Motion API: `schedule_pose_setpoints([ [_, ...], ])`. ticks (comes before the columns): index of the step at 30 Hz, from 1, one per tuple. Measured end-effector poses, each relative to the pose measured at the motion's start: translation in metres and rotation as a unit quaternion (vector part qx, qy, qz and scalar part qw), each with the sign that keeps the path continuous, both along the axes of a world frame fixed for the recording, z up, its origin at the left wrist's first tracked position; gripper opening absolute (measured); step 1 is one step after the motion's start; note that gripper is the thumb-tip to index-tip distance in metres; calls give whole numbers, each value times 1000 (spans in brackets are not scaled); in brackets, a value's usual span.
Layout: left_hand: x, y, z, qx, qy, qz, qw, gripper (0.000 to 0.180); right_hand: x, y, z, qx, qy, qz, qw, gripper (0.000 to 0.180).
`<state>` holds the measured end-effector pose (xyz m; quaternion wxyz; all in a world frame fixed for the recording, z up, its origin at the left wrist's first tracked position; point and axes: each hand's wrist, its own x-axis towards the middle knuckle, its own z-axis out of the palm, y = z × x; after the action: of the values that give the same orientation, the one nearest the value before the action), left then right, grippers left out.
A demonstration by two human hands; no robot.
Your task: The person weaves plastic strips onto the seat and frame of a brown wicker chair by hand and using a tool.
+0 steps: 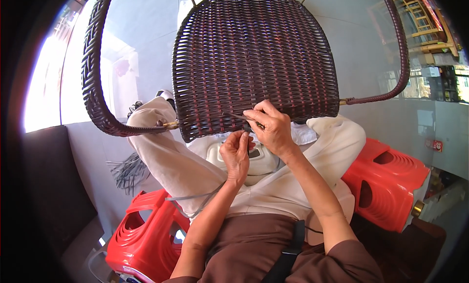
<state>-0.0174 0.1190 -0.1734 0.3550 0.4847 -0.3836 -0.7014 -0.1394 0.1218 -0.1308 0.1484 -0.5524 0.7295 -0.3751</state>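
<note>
Right hand (271,126) fingers pressed together, pinching a thin grey strand (238,117) at the lower edge of the woven chair seat (254,58). Left hand (236,153) just below it, fingertips pinched on the same strand where it leaves the weave. Seat is dark brown wicker, tilted up, resting over the person's cream-trousered lap (273,185). Curved wicker armrest (95,78) to the left, thinner one (398,53) to the right. Loose grey strands (128,173) on the floor left. Red plastic stools (146,234) (391,180) on both sides.
</note>
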Motion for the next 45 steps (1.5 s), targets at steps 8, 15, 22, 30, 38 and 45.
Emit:
schedule_pose_setpoints([
  [8, -2, 0, -1, 6, -18, 7, 1000, 14, -5, -9, 3, -20, -27, 18, 999, 11],
  [15, -3, 1, -6, 6, -7, 14, 1000, 16, -3, -14, 4, 39, -85, 3, 996, 14],
  [22, -4, 0, 1, 28, 17, 28, 999, 16, -2, -13, 2, 6, -75, 25, 997, 15],
  [30, -5, -1, 2, 28, -1, 21, 999, 16, -4, -13, 5, 4, -96, 21, 995, 14],
  [38, 3, -3, 2, 38, -10, -15, 999, 14, -16, -26, 18, 75, -35, 149, 985, 5],
  [45, 18, -8, 14, 76, 21, -103, 992, 15, -24, -33, 19, 37, -7, 196, 980, 12],
])
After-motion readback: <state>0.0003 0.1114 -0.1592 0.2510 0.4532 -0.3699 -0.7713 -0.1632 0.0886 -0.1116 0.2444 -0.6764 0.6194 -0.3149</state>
